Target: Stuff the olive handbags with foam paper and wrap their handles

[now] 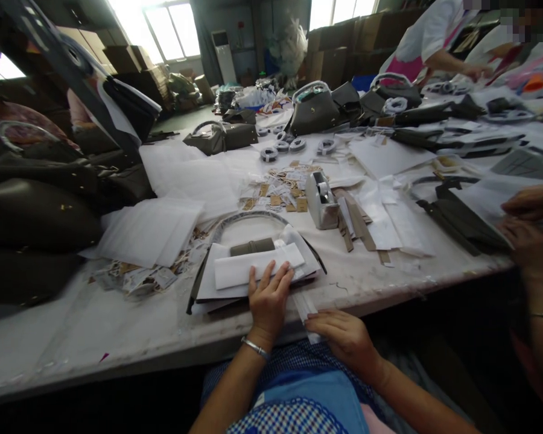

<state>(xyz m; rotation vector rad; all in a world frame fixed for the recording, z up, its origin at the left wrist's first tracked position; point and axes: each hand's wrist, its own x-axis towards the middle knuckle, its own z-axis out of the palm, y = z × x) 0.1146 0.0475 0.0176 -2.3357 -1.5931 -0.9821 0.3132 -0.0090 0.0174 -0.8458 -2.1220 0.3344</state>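
Note:
My left hand (268, 296) lies flat, fingers spread, pressing on a folded white foam sheet (253, 265) that rests on a flat dark handbag (235, 289) at the table's near edge. The bag's clear-wrapped curved handle (248, 218) arcs behind it, with an olive rolled piece (252, 246) beside the foam. My right hand (344, 336) sits at the table edge, fingers together on a thin clear strip (305, 306), apparently tape or plastic film.
A white tape dispenser (321, 200) stands behind the bag, with paper tags (280, 190) and tape rolls (280, 144) further back. Dark handbags (36, 211) pile up at left. Another person's hands (531, 223) rest at right; a third person works at the far right.

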